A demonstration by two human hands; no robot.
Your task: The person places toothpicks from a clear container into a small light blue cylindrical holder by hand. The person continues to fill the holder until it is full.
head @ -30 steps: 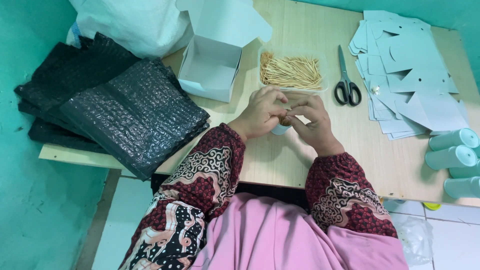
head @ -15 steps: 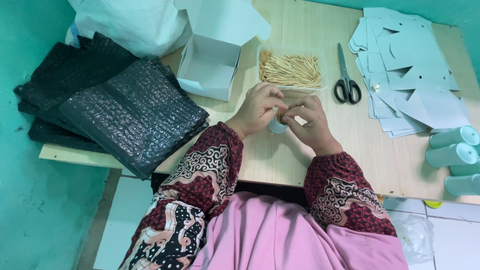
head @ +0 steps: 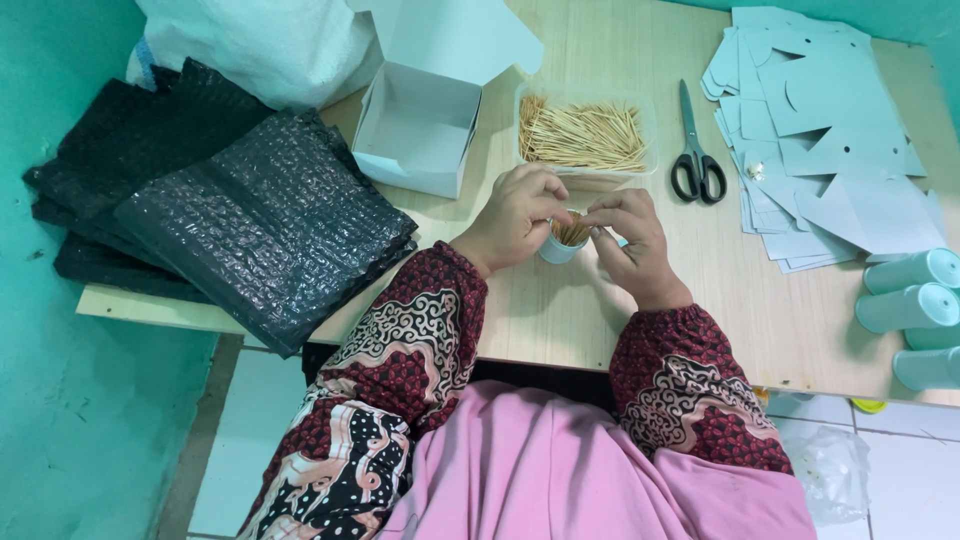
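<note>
A small pale blue round container [head: 557, 248] stands between my hands near the table's front edge, with a bundle of toothpicks [head: 571, 231] sticking out of its top. My left hand [head: 517, 213] wraps around its left side and holds it. The fingertips of my right hand [head: 628, 243] pinch the toothpicks at the container's mouth. Just behind my hands lies a clear tray of loose toothpicks [head: 584, 134].
An open white cardboard box [head: 414, 132] sits behind left. Black bubble-wrap bags [head: 244, 218] are stacked at the left. Black-handled scissors [head: 697, 170] and a pile of pale blue cut card sheets [head: 826, 130] lie at the right. Several pale blue tubes [head: 915, 305] lie at the right edge.
My hands have shifted slightly and the container has turned, so the toothpicks in its mouth now show between my fingers.
</note>
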